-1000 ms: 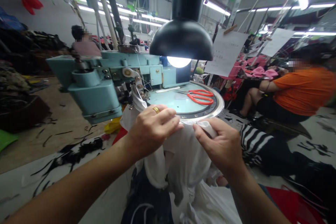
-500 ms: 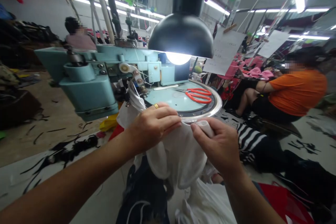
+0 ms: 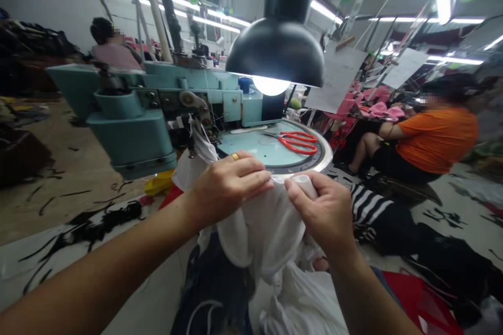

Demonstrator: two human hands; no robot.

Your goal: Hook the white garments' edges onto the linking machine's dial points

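A white knit garment hangs from the toothed rim of the round dial plate on a pale green linking machine. My left hand, with a ring on one finger, pinches the garment's upper edge at the front of the rim. Just to its right, my right hand grips a rolled fold of the same cloth between thumb and fingers. The fingertips of both hands lie close to the rim's points. More white cloth is on the rim by the machine head, at left.
Red-handled scissors and a slim pale tool lie on the dial. A black lamp hangs low above it. White cloth lies below, and a person in orange sits at right.
Both hands keep hold of the white garment at the rim, with only slight finger shifts. The view has moved a little.
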